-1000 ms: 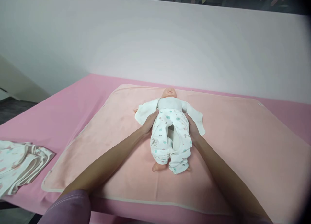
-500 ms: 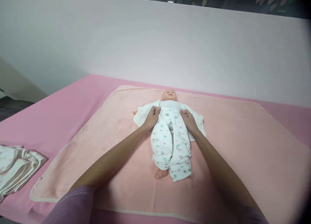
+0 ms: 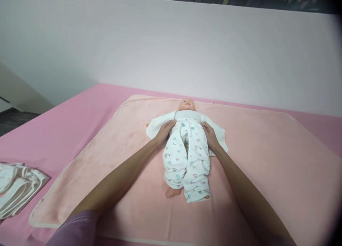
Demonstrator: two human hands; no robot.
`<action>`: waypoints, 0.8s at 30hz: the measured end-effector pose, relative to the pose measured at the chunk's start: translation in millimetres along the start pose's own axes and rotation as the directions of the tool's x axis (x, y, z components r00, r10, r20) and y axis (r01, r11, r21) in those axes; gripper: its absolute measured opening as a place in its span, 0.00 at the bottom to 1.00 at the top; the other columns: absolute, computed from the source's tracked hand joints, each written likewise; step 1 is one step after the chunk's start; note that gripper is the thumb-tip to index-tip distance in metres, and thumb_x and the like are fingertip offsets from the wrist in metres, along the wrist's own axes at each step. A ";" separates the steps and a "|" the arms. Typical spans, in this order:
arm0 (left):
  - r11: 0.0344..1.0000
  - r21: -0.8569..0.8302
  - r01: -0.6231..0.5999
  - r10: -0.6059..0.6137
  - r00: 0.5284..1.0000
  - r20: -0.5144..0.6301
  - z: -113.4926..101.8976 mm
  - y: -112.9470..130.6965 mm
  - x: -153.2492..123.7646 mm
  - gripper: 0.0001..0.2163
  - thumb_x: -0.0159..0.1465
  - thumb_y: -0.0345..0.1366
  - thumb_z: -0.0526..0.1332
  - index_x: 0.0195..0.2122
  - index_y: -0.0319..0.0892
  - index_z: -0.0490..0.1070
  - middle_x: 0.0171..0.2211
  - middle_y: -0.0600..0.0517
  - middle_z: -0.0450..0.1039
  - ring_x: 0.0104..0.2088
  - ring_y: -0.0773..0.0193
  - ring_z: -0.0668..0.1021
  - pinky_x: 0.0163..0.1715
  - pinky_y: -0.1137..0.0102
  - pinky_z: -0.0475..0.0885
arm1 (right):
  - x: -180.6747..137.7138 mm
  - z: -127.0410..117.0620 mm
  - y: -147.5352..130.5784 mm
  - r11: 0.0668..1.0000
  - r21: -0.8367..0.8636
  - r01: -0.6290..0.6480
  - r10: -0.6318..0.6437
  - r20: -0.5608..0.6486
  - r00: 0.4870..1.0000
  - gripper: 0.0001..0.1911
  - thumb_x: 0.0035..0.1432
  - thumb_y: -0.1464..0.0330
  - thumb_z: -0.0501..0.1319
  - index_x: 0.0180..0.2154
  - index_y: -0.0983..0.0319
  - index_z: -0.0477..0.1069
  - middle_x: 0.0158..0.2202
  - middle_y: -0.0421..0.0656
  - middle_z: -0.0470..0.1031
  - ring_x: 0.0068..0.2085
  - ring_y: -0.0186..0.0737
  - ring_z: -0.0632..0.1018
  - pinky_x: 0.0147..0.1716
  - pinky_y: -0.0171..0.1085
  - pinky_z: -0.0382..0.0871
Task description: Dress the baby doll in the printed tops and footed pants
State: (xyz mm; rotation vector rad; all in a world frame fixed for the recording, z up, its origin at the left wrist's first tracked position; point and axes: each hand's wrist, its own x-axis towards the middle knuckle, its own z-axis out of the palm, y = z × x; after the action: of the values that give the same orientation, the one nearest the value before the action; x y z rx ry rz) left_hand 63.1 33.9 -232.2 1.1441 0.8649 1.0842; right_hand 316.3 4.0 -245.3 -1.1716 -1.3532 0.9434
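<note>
White trousers (image 3: 197, 158) with teal-and-pink motifs, white top (image 3: 160, 125), peach blanket (image 3: 256, 160).

The printed trousers (image 3: 173, 157) sit a bit higher on the doll (image 3: 186, 105) than a second ago, so less of the white band (image 3: 188, 114) across its front shows above the waist. The trouser legs were all bunched up back then; now they run longer and smoother down the doll, and the gap between them is way narrower. On the doll's left side the cuff (image 3: 196, 196) comes further down, with barely any foot (image 3: 207, 197) peeking out. The right hand (image 3: 210, 135) goes from beside the doll's hip to fingertips up at its waist, and the left hand (image 3: 164, 132) lies flatter there than half a second ago.
</note>
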 end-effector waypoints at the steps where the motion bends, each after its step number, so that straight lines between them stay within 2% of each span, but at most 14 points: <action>1: 0.997 0.059 -0.045 0.043 0.999 0.023 -1.3 3.9 0.7 0.21 0.66 0.57 0.69 0.36 0.42 0.72 0.33 0.52 0.71 0.35 0.63 0.73 0.38 0.68 0.69 | 2.0 -3.3 -3.3 0.999 -0.025 0.021 -0.021 0.004 1.000 0.27 0.65 0.42 0.63 0.32 0.57 0.65 0.31 0.37 0.65 0.34 0.38 0.66 0.37 0.37 0.65; 5: 0.923 0.304 -0.237 0.202 0.969 0.142 4.7 29.3 7.5 0.19 0.69 0.55 0.66 0.38 0.43 0.69 0.30 0.56 0.62 0.30 0.67 0.64 0.31 0.70 0.61 | 18.9 -4.0 -25.0 0.977 -0.146 0.158 -0.143 0.108 0.984 0.23 0.68 0.46 0.63 0.33 0.57 0.64 0.31 0.37 0.62 0.34 0.37 0.64 0.37 0.37 0.62; 7: 0.886 0.352 -0.302 0.275 0.953 0.126 11.5 39.8 16.3 0.19 0.72 0.55 0.63 0.37 0.44 0.65 0.29 0.57 0.58 0.29 0.67 0.61 0.31 0.70 0.59 | 33.2 0.2 -34.3 0.969 -0.184 0.165 -0.147 0.107 0.983 0.22 0.70 0.46 0.59 0.34 0.56 0.62 0.30 0.36 0.60 0.32 0.37 0.63 0.35 0.37 0.62; 9: 0.883 0.366 -0.293 0.291 0.955 0.063 15.3 44.4 27.5 0.19 0.74 0.54 0.60 0.36 0.44 0.61 0.28 0.57 0.57 0.28 0.67 0.61 0.31 0.70 0.59 | 46.9 2.5 -37.7 0.973 -0.208 0.100 -0.093 0.045 0.995 0.23 0.70 0.45 0.56 0.34 0.56 0.59 0.29 0.36 0.58 0.31 0.37 0.62 0.33 0.37 0.61; 11: 0.898 0.389 -0.206 0.224 0.975 0.000 13.8 43.1 37.5 0.18 0.74 0.52 0.59 0.36 0.45 0.60 0.28 0.57 0.57 0.28 0.67 0.61 0.31 0.70 0.58 | 55.0 0.9 -34.4 0.969 -0.243 0.039 -0.040 0.002 0.999 0.24 0.70 0.44 0.54 0.34 0.55 0.58 0.28 0.35 0.59 0.30 0.38 0.63 0.32 0.37 0.61; 13: 0.882 0.453 -0.128 0.150 0.989 -0.013 8.3 38.2 43.7 0.17 0.73 0.51 0.61 0.35 0.45 0.61 0.27 0.58 0.58 0.28 0.67 0.62 0.31 0.69 0.58 | 56.2 -3.0 -27.0 0.958 -0.286 0.014 -0.015 0.000 1.000 0.24 0.69 0.44 0.55 0.33 0.56 0.59 0.27 0.35 0.60 0.29 0.38 0.63 0.31 0.37 0.61; 15: 0.818 0.556 -0.146 0.164 0.986 0.017 3.4 32.2 46.3 0.17 0.72 0.51 0.62 0.35 0.45 0.62 0.27 0.57 0.59 0.29 0.66 0.63 0.32 0.69 0.58 | 53.8 -5.8 -19.5 0.940 -0.342 0.012 -0.015 -0.007 1.000 0.23 0.68 0.45 0.57 0.32 0.56 0.61 0.26 0.35 0.61 0.29 0.38 0.64 0.32 0.38 0.61; 18: 0.690 0.683 -0.238 0.263 0.962 0.070 3.9 25.2 48.2 0.14 0.75 0.49 0.58 0.37 0.45 0.62 0.27 0.57 0.61 0.29 0.64 0.65 0.35 0.67 0.61 | 52.5 -3.2 -17.7 0.901 -0.432 0.035 -0.059 -0.043 0.997 0.19 0.68 0.50 0.59 0.33 0.56 0.62 0.28 0.37 0.65 0.32 0.41 0.67 0.37 0.40 0.63; 21: 0.553 0.779 -0.294 0.380 0.922 0.078 10.0 24.3 43.3 0.09 0.77 0.44 0.55 0.43 0.45 0.62 0.36 0.50 0.70 0.38 0.58 0.72 0.43 0.62 0.67 | 48.4 4.4 -36.6 0.849 -0.524 0.069 -0.133 -0.084 0.988 0.13 0.67 0.56 0.60 0.35 0.56 0.64 0.34 0.43 0.71 0.39 0.47 0.70 0.47 0.46 0.65; 23: 0.440 0.835 -0.329 0.466 0.879 0.101 10.9 28.2 25.6 0.09 0.77 0.43 0.55 0.49 0.43 0.64 0.49 0.43 0.71 0.50 0.52 0.72 0.54 0.57 0.68 | 31.1 7.8 -61.8 0.769 -0.617 0.170 -0.261 -0.060 0.963 0.08 0.66 0.60 0.61 0.39 0.57 0.67 0.44 0.48 0.75 0.47 0.53 0.71 0.54 0.51 0.65; 24: 0.392 0.851 -0.351 0.489 0.862 0.130 9.4 31.2 10.1 0.11 0.77 0.43 0.55 0.53 0.42 0.64 0.55 0.41 0.70 0.55 0.50 0.70 0.58 0.54 0.67 | 15.4 8.4 -76.7 0.709 -0.661 0.244 -0.334 -0.009 0.943 0.07 0.66 0.62 0.61 0.43 0.58 0.69 0.49 0.50 0.75 0.51 0.55 0.71 0.56 0.52 0.65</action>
State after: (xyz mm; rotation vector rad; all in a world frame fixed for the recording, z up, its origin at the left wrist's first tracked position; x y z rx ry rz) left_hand 68.0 42.9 -199.7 2.2724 1.3455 1.1641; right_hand 298.1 3.9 -168.7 -1.4397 -1.7648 0.1329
